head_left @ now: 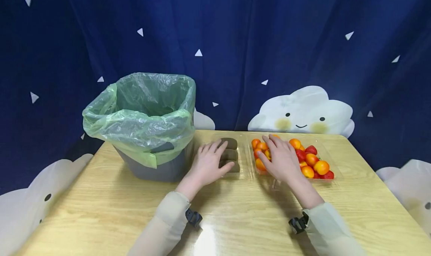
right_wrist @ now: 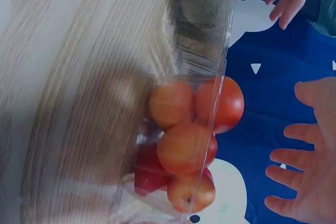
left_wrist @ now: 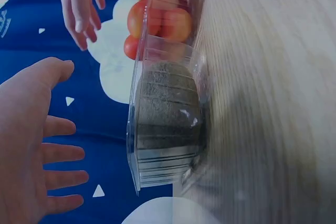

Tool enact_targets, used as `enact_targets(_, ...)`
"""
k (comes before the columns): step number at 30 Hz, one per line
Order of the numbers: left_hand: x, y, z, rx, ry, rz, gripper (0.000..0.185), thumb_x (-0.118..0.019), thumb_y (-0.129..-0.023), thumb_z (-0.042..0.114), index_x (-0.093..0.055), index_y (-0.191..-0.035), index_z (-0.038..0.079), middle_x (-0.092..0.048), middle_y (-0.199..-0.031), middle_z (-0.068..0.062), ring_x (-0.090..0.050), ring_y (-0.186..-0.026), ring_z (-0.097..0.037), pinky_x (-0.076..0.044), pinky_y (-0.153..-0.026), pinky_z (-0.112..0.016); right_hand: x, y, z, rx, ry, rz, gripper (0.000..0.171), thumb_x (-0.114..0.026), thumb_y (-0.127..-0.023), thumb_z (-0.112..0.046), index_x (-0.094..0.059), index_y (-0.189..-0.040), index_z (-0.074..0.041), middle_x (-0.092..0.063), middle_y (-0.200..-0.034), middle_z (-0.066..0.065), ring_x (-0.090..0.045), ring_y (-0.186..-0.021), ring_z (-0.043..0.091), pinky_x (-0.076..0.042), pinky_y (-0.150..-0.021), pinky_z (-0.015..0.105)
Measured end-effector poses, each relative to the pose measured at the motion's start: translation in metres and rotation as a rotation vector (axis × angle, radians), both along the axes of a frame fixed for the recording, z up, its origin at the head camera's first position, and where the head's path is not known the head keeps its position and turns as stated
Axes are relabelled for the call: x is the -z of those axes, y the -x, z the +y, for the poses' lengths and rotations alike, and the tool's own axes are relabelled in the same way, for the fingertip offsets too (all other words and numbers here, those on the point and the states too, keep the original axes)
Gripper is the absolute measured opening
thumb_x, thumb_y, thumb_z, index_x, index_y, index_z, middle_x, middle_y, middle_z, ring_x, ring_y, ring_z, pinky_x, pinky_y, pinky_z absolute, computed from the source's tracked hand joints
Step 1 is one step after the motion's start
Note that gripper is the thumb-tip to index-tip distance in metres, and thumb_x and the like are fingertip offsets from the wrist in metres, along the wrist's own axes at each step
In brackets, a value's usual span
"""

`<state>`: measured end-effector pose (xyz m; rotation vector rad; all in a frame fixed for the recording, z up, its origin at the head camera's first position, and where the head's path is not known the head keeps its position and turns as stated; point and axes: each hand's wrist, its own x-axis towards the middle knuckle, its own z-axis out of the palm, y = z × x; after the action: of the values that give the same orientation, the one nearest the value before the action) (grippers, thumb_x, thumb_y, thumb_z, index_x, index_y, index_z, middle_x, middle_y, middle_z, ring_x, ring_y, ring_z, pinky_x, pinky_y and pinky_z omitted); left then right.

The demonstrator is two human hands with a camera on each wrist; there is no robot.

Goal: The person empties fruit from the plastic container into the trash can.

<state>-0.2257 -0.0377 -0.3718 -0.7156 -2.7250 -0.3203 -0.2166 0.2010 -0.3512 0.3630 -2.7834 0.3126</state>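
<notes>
My left hand [head_left: 207, 166] hovers, fingers spread, over the left part of a clear plastic container [left_wrist: 134, 145]. Several dark brown oblong pieces [head_left: 230, 154] lie in that part, seen through the clear wall in the left wrist view. My right hand [head_left: 282, 161] is over the other clear tray [right_wrist: 202, 177], its fingers extended and apart from the fruit in the right wrist view. Round orange fruits [head_left: 321, 167] and red fruits [head_left: 311, 149] fill this tray. Neither hand holds anything. My right hand hides some of the fruit in the head view.
Left of the containers stands a grey bin [head_left: 161, 168] lined with a translucent green bag [head_left: 151, 121], close to my left hand. Both containers sit near the back edge of the wooden table [head_left: 242, 218]. Behind it hangs a dark blue curtain [head_left: 215, 31].
</notes>
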Motion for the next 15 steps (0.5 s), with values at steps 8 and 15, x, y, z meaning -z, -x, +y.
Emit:
enact_targets(8, 0.001, -0.015, -0.008, -0.016, -0.056, 0.026, 0.065, -0.047, -0.086, 0.056, -0.041, -0.137, 0.014, -0.049, -0.130, -0.008, -0.048, -0.117, -0.026, -0.040, -0.092, -0.047, -0.001, -0.008, 0.011, 0.016, 0.050, 0.045, 0.045, -0.052, -0.090, -0.036, -0.053, -0.120, -0.003, -0.054, -0.121, 0.017, -0.046, -0.114, 0.035, -0.029, -0.098, 0.053)
enact_targets(15, -0.001, -0.025, -0.012, -0.012, -0.094, 0.046, 0.062, -0.051, -0.086, 0.052, -0.046, -0.133, 0.012, -0.053, -0.124, -0.010, -0.052, -0.112, -0.026, -0.046, -0.085, -0.045, 0.000, -0.015, 0.023, 0.063, 0.055, 0.038, 0.048, -0.053, -0.088, -0.041, -0.053, -0.123, -0.008, -0.056, -0.120, 0.017, -0.055, -0.100, 0.038, -0.045, -0.078, 0.051)
